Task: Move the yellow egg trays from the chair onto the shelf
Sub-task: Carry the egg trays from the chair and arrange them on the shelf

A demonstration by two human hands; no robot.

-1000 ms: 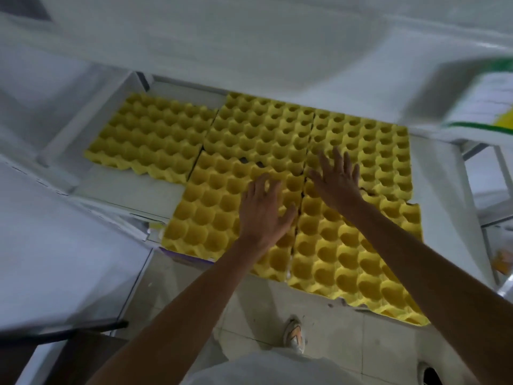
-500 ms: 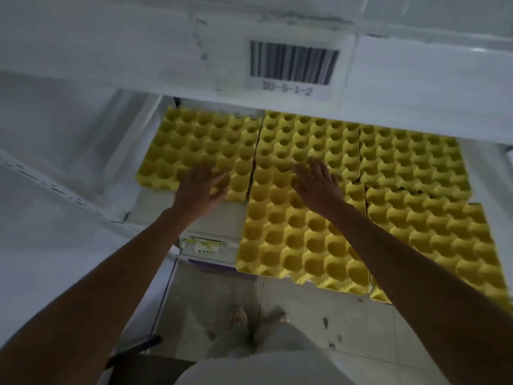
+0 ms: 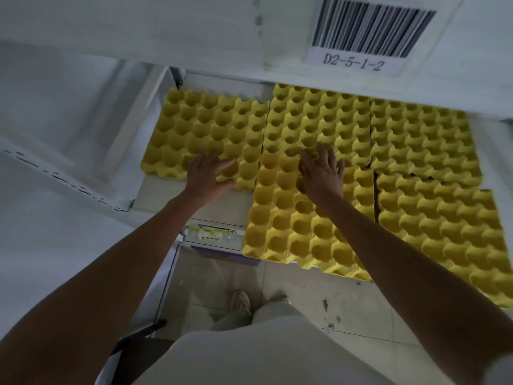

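Several yellow egg trays lie flat on a white shelf (image 3: pixel 222 207). The back left tray (image 3: pixel 205 132) has my left hand (image 3: pixel 209 175) resting flat on its front edge, fingers spread. My right hand (image 3: pixel 322 169) lies flat, fingers apart, where the back middle tray (image 3: pixel 319 118) meets the front middle tray (image 3: pixel 294 226). A back right tray (image 3: pixel 424 140) and a front right tray (image 3: pixel 449 232) lie beside them. The two front trays jut out past the shelf's front edge. Neither hand grips a tray.
A white upper shelf edge with a barcode label (image 3: pixel 366 34) reading D2-5-1-2 hangs above the trays. A white upright (image 3: pixel 130 126) stands at the left. A small label (image 3: pixel 213 234) sits on the shelf front. Below are tiled floor (image 3: pixel 305 295), my shoes and a dark chair edge (image 3: pixel 138 337).
My left hand slid left from the front middle tray to the back left tray. My right hand shifted left onto the middle trays. The view moved closer and leftward.
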